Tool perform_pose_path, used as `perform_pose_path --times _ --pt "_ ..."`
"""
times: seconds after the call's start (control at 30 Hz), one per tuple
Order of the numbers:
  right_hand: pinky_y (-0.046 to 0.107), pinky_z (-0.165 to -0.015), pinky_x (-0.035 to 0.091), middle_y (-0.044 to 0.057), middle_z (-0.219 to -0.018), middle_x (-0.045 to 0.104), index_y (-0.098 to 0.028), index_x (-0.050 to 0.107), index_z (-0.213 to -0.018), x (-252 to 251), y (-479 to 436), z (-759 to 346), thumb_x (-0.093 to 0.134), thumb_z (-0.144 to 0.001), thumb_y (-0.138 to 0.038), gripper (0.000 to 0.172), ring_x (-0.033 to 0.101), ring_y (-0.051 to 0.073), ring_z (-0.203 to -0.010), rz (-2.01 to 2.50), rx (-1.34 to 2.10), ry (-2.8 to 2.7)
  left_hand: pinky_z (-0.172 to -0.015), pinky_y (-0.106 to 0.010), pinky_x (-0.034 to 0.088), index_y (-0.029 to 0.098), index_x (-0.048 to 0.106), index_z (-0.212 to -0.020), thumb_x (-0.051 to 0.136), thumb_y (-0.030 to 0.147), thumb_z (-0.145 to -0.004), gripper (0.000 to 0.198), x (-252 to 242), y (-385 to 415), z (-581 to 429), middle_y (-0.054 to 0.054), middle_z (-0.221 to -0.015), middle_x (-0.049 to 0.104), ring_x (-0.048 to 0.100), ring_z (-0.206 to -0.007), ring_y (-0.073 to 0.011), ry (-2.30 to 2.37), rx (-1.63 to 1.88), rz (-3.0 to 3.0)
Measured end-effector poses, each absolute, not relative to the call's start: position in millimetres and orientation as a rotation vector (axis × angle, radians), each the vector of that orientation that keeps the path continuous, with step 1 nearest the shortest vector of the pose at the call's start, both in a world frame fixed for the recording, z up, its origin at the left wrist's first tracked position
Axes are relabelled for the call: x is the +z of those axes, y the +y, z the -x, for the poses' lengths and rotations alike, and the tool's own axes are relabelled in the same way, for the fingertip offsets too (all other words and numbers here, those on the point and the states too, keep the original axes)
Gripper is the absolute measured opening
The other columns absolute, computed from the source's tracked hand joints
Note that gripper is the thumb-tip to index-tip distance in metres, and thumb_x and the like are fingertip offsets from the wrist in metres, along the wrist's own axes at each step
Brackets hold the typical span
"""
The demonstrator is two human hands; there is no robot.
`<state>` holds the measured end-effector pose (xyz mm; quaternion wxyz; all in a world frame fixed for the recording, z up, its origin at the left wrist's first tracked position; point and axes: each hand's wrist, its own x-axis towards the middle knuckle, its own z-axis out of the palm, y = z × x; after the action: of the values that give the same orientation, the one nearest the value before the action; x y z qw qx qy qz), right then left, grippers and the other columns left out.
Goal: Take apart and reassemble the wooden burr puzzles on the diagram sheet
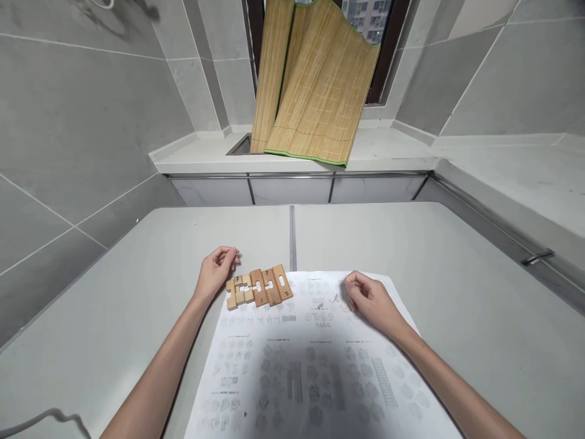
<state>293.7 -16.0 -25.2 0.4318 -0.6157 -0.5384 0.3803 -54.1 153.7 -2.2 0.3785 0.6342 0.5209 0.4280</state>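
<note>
Several notched wooden puzzle pieces (259, 286) lie side by side in a slanted row on the top left of a large printed paper sheet (338, 360). Some have slots cut through and handwritten numbers. Just beyond the row's left end, my left hand (218, 269) rests on the table with its fingers loosely curled and nothing visible in them. My right hand (369, 297) lies on the sheet's upper right, its fingers folded in a loose fist. A gap of bare paper separates it from the pieces, and neither hand appears to hold one.
The pale table (365, 238) has a seam down its middle. Behind it, a folded bamboo mat (320, 85) leans on a white ledge (201, 160) against the window, partly over a sink. Tiled walls stand on both sides. A grey cable (50, 414) lies at the lower left.
</note>
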Motion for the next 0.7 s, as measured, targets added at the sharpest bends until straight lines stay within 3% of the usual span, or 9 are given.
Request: perform_pose_path --times 0.13,0.43,0.7 --pt "0.028 -0.057 0.034 -0.006 -0.055 0.050 -0.024 0.053 -0.076 -24.6 -16.5 -293.0 0.054 -0.093 -0.029 0.018 0.044 0.015 -0.055 1.555 0.938 -1.315 -0.057 -0.025 0.041 0.018 0.069 -0.085 0.072 0.064 -0.085 0.046 -2.4 154.5 54.5 -0.003 -0.075 0.067 0.051 -0.059 -0.0126 1.335 1.091 -1.630" --pt "0.027 -0.057 0.034 -0.004 -0.056 0.054 -0.023 0.059 -0.082 -23.7 -16.4 -291.2 0.053 -0.102 -0.052 0.035 0.044 0.015 -0.055 1.565 0.960 -1.286 -0.057 -0.025 0.040 0.017 0.070 -0.086 0.071 0.061 -0.086 0.043 0.3 152.0 53.1 -0.003 -0.075 0.067 0.051 -0.059 -0.0127 1.333 1.086 -1.635" --pt "0.027 -0.057 0.034 -0.005 -0.055 0.051 -0.024 0.055 -0.079 -24.5 -17.1 -291.5 0.056 -0.099 -0.043 0.028 0.042 0.014 -0.055 1.562 0.968 -1.275 -0.059 -0.026 0.041 0.018 0.069 -0.086 0.069 0.062 -0.087 0.044 1.6 150.1 52.1 -0.004 -0.076 0.067 0.051 -0.060 -0.0134 1.332 1.065 -1.635"
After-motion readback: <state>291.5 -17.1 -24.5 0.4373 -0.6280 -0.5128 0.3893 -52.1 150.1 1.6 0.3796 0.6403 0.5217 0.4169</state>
